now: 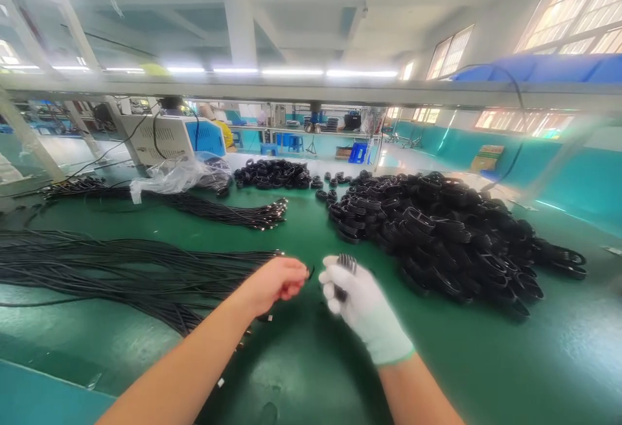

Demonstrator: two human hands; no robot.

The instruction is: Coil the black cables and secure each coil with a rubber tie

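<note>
My right hand [362, 311], in a white glove, is closed around a coiled black cable [348, 262], whose stacked loops show above the fingers. My bare left hand [279, 279] is just to the left, with thumb and fingers pinched together. A short, thin black piece [311, 273] sticks out of that pinch toward the glove; whether it is a tie or a cable end I cannot tell. Under and beyond my left forearm lie long straight black cables [121, 263] with metal plugs. A big heap of coiled cables [437, 230] is to the right of the glove.
Another bundle of straight cables [228, 211] lies farther back on the green table [301, 360]. Behind it are a clear plastic bag [170, 175], more coils [272, 173] and a white-and-blue machine [179, 137]. A shelf rail [291, 92] crosses above the table.
</note>
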